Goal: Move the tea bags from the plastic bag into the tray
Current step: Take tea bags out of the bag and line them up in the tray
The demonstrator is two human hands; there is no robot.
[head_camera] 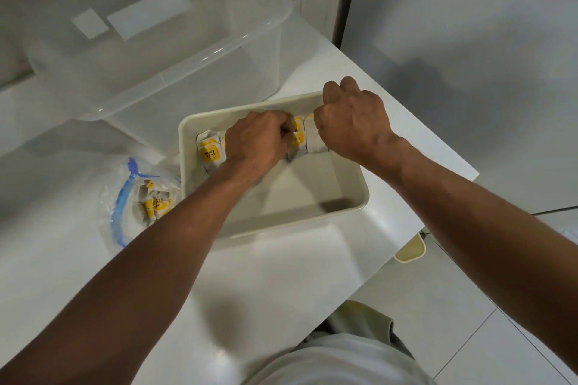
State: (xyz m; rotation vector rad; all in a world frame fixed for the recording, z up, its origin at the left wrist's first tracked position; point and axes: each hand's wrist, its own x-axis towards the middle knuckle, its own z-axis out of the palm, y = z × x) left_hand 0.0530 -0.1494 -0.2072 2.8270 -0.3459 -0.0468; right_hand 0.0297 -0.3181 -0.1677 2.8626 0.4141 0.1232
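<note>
A cream tray (350, 197) stands on the white table. A row of white tea bags with yellow labels (211, 151) lines its far wall. My left hand (255, 141) is inside the tray, its fingers curled round tea bags in the middle of the row. At the row's right end my right hand (353, 120) grips more tea bags, fingers curled. A clear plastic bag with a blue zip strip (125, 197) lies left of the tray, with several tea bags (154, 205) still inside it.
A large clear plastic box (162, 50) stands behind the tray, at the back left. The table's right edge (438, 222) runs diagonally beside the tray, with tiled floor and a cream object (411, 251) below.
</note>
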